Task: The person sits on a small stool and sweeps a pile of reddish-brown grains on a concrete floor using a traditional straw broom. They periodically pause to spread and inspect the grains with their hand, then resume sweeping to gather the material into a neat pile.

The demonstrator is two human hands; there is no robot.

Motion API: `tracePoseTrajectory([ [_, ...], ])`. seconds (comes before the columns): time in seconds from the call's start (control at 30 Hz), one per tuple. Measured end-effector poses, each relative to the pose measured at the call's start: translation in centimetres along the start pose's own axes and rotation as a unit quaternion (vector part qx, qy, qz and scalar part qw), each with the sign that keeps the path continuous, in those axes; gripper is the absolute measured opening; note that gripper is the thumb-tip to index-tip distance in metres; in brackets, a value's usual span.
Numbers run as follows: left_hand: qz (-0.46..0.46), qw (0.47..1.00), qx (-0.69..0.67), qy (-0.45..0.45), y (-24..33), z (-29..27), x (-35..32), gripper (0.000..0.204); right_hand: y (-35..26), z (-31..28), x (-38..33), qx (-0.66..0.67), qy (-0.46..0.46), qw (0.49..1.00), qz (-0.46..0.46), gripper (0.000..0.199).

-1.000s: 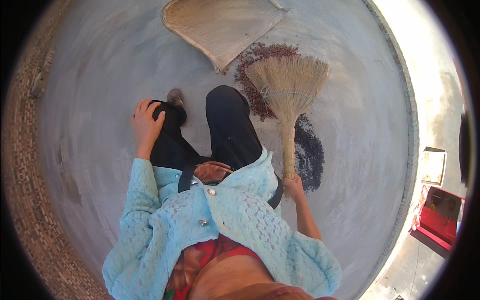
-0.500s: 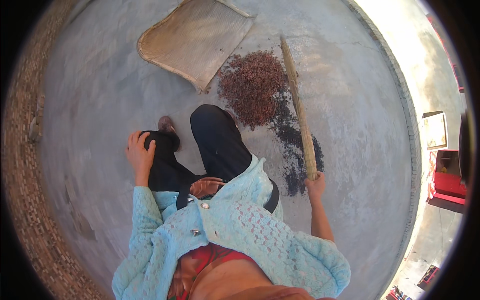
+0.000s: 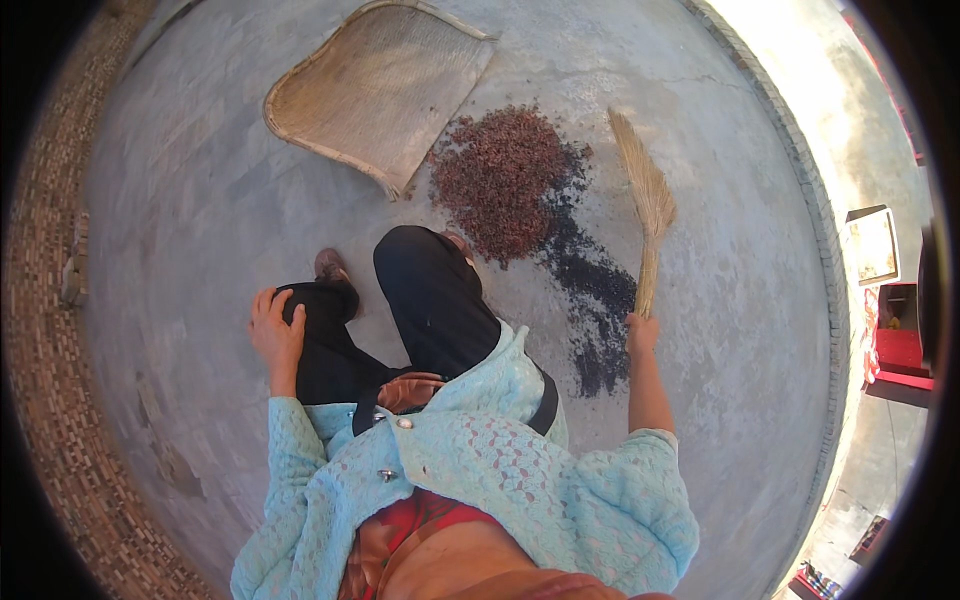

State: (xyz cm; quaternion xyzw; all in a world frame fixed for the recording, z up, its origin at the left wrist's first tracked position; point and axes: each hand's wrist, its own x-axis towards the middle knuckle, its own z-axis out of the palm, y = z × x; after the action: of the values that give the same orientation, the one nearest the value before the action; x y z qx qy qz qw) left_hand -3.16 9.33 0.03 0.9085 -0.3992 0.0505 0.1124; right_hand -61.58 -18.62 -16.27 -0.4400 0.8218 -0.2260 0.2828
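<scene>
A straw hand broom (image 3: 648,205) is gripped at its handle by my right hand (image 3: 642,334), its bristles fanned out and pointing away from me. Left of the broom lies a scatter of small black grains (image 3: 590,285), trailing toward me. This trail runs up against a heap of reddish-brown husks or seed heads (image 3: 503,178). My left hand (image 3: 279,329) rests on my left knee, fingers spread, with nothing in it. A woven winnowing basket (image 3: 385,90) lies on the ground beyond my knees, just left of the heap.
The ground is grey concrete (image 3: 190,230). A brick wall (image 3: 45,380) curves along the left rim, and a low brick edging (image 3: 815,250) runs down the right. Beyond it stand a pale framed panel (image 3: 872,247) and a red object (image 3: 903,350).
My right hand has moved slightly away from me. The broom has swung and turned to the right, off the black grains, so its fanned bristles now show. My left hand stays on the knee.
</scene>
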Motion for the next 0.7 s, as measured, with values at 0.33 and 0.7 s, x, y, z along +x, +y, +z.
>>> tracePoseTrajectory([
  [0.33, -0.003, 1.000, 0.024, -0.017, 1.2, -0.4, 0.1, 0.032, -6.5, 6.7, 5.5, 0.041, -0.144, 0.989, 0.014, 0.021],
  [0.7, 0.015, 1.000, 0.010, -0.003, 0.4, -0.5, 0.2, 0.031, -2.5, -1.8, -13.0, 0.021, -0.272, 0.962, 0.028, 0.077],
])
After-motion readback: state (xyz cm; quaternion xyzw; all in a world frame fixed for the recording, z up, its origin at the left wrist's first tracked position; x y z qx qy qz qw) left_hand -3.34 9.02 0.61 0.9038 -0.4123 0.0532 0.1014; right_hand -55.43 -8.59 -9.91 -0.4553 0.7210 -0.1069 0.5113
